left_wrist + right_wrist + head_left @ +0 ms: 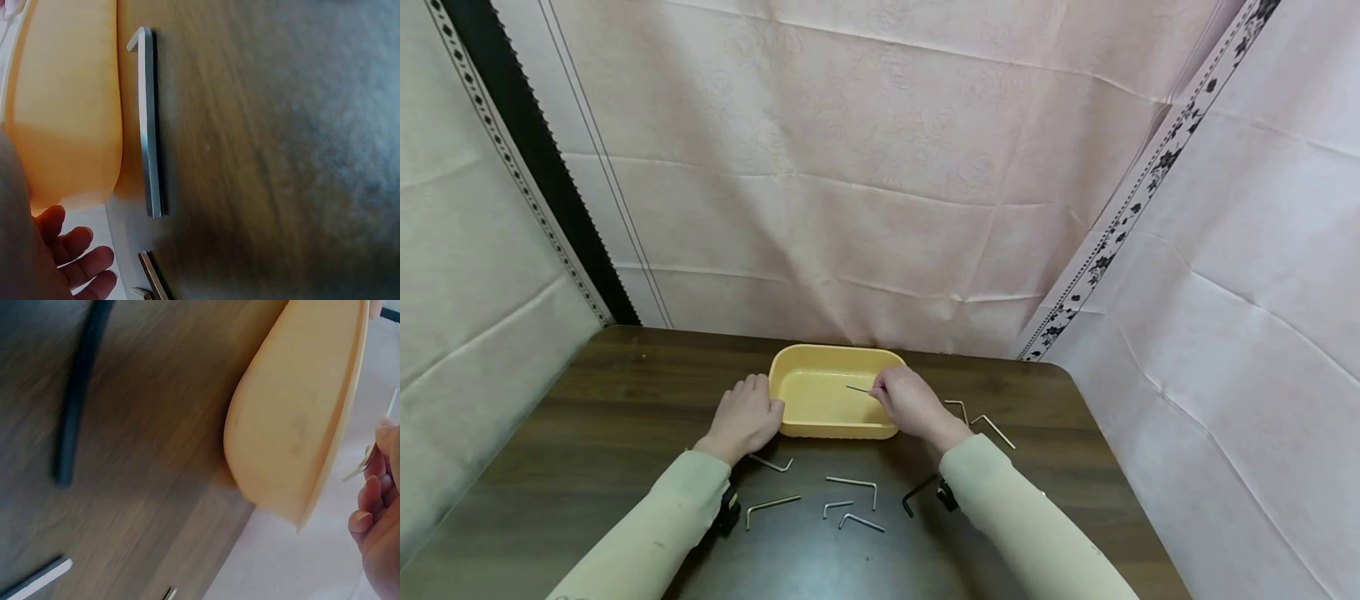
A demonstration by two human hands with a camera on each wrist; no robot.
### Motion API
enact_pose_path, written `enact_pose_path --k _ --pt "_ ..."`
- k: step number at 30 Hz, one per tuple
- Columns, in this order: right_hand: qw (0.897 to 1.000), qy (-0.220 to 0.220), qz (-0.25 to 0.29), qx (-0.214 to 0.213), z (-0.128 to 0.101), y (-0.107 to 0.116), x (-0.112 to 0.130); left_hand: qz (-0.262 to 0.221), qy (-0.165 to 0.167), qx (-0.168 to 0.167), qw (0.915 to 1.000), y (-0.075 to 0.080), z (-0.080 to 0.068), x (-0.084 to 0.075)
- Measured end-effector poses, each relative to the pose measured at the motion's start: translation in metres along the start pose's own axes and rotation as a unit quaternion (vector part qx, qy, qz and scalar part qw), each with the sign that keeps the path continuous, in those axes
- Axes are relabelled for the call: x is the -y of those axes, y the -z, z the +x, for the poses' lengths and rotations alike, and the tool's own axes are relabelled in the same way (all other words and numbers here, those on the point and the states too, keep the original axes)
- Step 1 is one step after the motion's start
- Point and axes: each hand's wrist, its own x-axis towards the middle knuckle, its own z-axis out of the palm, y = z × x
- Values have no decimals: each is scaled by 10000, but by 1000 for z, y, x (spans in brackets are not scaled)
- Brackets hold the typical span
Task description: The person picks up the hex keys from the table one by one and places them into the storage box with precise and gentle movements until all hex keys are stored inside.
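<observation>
Here, right hand [908, 402] grip pinching thin hex key [857, 388] over yellow tray [820, 427] (left hand [743, 417] relaxed, touching tray's side)

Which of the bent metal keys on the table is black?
The black hex key lies just left of the right sleeve, nearest the person. All the other keys on the table, like the silver key beside it, are shiny silver.

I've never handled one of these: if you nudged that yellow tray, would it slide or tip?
The yellow tray looks like thin plastic, so probably light and apt to slide on the smooth wooden table. Being low and wide, it seems unlikely to tip. The left hand rests against its side, probably steadying it.
</observation>
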Motion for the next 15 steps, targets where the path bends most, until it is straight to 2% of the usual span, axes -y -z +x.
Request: enact_pose_path --k 6,11,15 --pt "9993 -116 -121 343 13 -10 11 22 34 17 10000 0 0 1" --pt "9992 142 -189 308 17 -17 15 65 78 31 9999 1 -1 -1" --pt "9990 139 -231 362 19 -21 15 167 134 149 9997 5 -2 -3"
